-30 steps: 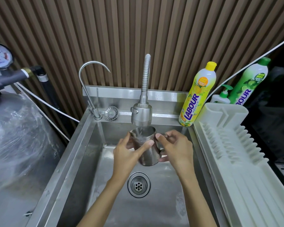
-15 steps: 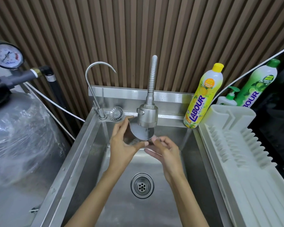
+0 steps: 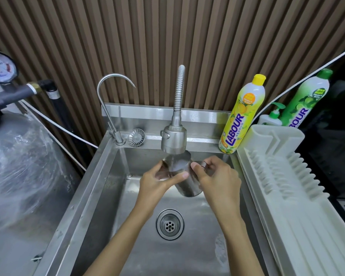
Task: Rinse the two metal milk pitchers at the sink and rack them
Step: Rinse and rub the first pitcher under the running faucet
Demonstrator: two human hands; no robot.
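Observation:
One metal milk pitcher is held upright under the flexible spray faucet, above the steel sink. My left hand wraps its left side, thumb across the front. My right hand grips its handle on the right. Water from the faucet head seems to run into its mouth. A second pitcher is not in view. The white plastic dish rack stands empty to the right of the sink.
A thin gooseneck tap and a strainer basket sit on the sink's back ledge. A yellow dish soap bottle, a pump bottle and a green soap bottle stand behind the rack. A plastic-wrapped tank with a gauge is left.
Half a second ago the pitcher was tipped on its side, bottom toward me, close under the faucet. Now it is upright again and lower, my right hand back on its handle.

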